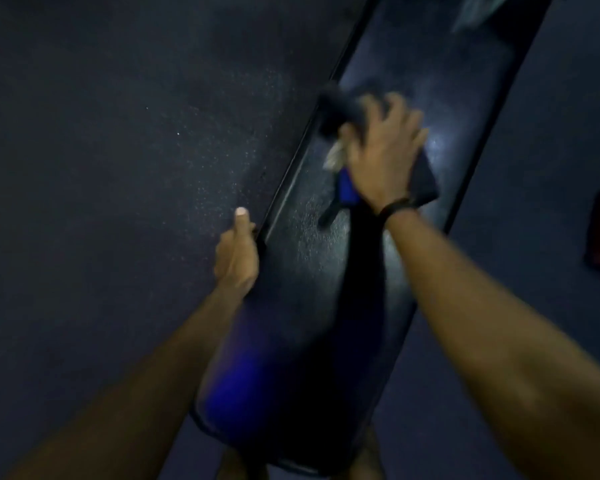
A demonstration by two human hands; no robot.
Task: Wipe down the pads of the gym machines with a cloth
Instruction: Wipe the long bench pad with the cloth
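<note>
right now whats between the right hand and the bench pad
The dark cloth, pressed flat onto the bench pad under the right hand, shown in the head view.

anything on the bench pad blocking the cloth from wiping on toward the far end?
Mostly clear: the pad beyond the right hand and cloth is bare until a blurred pale object at the far end.

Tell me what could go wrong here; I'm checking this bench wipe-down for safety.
1. The right hand presses a dark cloth whose loose strip trails behind; it may bunch and skip patches.
2. The left hand grips the bench pad by its edge only; a hard push might shift the grip.
3. Dim light could hide missed spots.
</note>
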